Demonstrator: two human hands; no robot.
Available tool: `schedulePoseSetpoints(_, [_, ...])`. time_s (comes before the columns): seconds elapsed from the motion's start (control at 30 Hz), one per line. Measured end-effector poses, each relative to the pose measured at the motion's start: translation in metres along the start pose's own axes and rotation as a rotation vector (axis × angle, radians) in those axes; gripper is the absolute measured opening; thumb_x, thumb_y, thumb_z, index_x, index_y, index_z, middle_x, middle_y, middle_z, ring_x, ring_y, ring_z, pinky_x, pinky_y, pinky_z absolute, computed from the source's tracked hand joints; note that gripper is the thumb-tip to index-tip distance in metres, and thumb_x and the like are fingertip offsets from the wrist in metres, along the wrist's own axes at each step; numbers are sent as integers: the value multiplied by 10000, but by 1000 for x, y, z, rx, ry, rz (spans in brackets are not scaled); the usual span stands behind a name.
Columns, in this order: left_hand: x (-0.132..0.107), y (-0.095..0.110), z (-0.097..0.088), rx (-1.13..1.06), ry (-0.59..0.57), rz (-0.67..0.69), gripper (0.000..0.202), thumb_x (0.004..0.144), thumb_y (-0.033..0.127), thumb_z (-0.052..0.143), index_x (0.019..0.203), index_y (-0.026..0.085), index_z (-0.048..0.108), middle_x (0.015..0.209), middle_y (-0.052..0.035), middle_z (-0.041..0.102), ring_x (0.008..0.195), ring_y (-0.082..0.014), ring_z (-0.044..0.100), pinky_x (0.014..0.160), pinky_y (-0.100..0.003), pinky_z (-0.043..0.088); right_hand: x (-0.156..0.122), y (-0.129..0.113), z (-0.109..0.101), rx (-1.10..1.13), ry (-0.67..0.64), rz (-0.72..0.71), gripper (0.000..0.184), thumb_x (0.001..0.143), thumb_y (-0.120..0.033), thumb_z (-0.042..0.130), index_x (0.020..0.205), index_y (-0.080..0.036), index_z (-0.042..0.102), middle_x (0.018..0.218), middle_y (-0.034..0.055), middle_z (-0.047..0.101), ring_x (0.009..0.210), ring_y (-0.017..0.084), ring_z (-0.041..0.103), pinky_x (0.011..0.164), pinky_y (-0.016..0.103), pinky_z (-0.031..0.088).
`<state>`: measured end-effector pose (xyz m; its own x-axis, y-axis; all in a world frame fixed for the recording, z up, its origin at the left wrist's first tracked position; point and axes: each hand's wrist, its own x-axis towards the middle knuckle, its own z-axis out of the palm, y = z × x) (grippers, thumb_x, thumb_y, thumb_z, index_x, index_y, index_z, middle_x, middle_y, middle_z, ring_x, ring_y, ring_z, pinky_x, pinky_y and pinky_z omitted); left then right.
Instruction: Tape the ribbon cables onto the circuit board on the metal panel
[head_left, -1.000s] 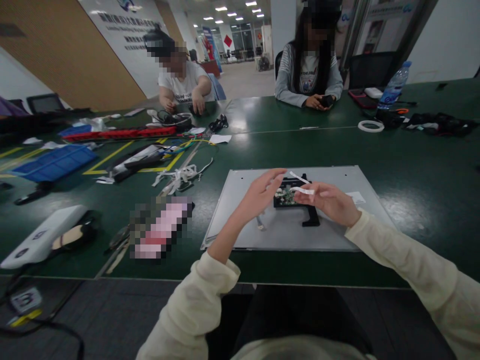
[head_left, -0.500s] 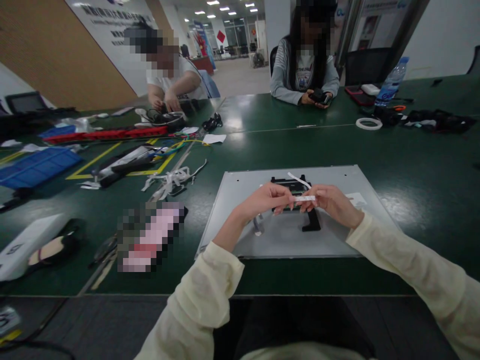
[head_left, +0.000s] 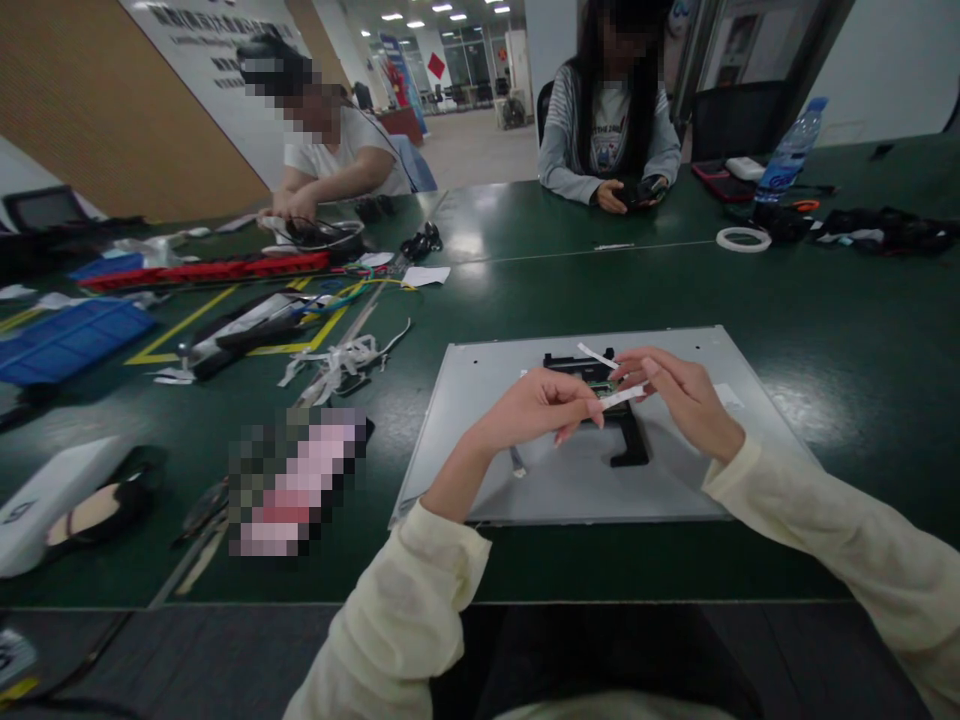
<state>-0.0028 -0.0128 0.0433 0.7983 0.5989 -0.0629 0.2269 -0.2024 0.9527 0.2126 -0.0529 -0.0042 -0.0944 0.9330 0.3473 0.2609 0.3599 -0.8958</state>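
A narrow white strip, seemingly tape [head_left: 622, 397], stretches between my two hands above a light grey panel [head_left: 465, 490]. My left hand [head_left: 536, 405] pinches its left end between thumb and fingers. At the strip's right end, the fingers of my right hand [head_left: 686, 400] are closed on it. Another white length [head_left: 595, 354] sticks out up and left from the right fingertips; whether it is the same strip I cannot tell. Below the hands, a black bracket-like part [head_left: 632, 440] with a green circuit board lies on the panel, partly covered by my fingers.
Left of the panel lie a tangle of white strips [head_left: 341, 360] and a blurred-out phone-like object [head_left: 307, 485]. Farther left is a blue bin [head_left: 71, 335]. A tape roll [head_left: 742, 239] and water bottle [head_left: 791, 155] stand far right. Two people sit across the table.
My hands have drawn slightly apart, the right one moving right and a little up. More of the white strip shows between them and it now slants upward to the right.
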Motion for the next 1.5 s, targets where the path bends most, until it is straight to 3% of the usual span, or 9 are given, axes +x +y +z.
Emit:
schedulePoseSetpoints(0.17, [3,-5,3,31,3,-59,282,844,393,567,786,137,670,460,52,522,399,-45,453,440,-164,368,-4,-9,4,-88,-188,6,289,879,-405,527,868,-171,697,687,27,674,589,126,611,540,236,464])
schedulePoseSetpoints(0.4, [5,-6,3,189,84,-114,349,857,451,532,856,142,694,447,56,508,362,-34,393,394,-148,298,-4,-12,2,-176,-48,38,281,843,-399,579,743,-160,688,424,-41,513,373,72,451,414,205,345])
schedulePoseSetpoints(0.57, [5,-7,1,343,100,-65,371,900,437,467,896,153,705,461,47,535,366,-39,375,413,-157,296,-3,-6,0,-324,-53,-102,242,840,-381,593,771,-174,698,469,-29,570,395,75,485,422,207,355])
schedulePoseSetpoints(0.67, [6,-10,1,545,164,42,339,920,384,445,931,175,712,500,32,590,419,-56,458,482,-170,356,-6,-3,-2,-517,-31,-298,192,864,-327,574,827,-193,707,629,11,680,495,103,575,493,234,424])
schedulePoseSetpoints(0.83, [7,-20,3,873,329,291,340,944,358,410,1134,216,653,870,-36,737,680,-114,651,587,-210,422,-10,-2,-4,-684,-13,-562,149,872,-232,565,920,-208,703,825,52,728,674,146,659,602,279,500])
schedulePoseSetpoints(0.93, [7,-23,3,918,342,337,340,951,361,401,1157,232,639,945,-36,734,728,-117,667,590,-207,429,-11,-2,-6,-703,21,-574,151,872,-223,565,939,-221,700,815,42,728,665,140,658,595,272,502])
schedulePoseSetpoints(1.2, [6,-21,-2,981,404,284,510,900,418,504,1361,211,443,746,6,717,521,-89,576,548,-201,398,-9,-1,-13,-751,35,-612,172,869,-203,562,975,-238,693,818,29,726,649,137,640,576,278,481])
schedulePoseSetpoints(1.37, [5,-23,-4,1063,443,347,339,944,401,415,1076,202,656,825,-35,732,629,-103,633,566,-213,401,-9,-2,-18,-772,79,-604,193,866,-203,562,1011,-246,683,833,29,730,666,143,648,601,285,486])
schedulePoseSetpoints(1.5, [2,-24,-3,1195,477,371,353,963,384,373,1019,185,660,754,-44,723,573,-102,604,534,-229,385,-8,-2,-19,-786,79,-603,219,869,-197,553,1044,-243,676,843,34,729,665,150,646,601,295,482])
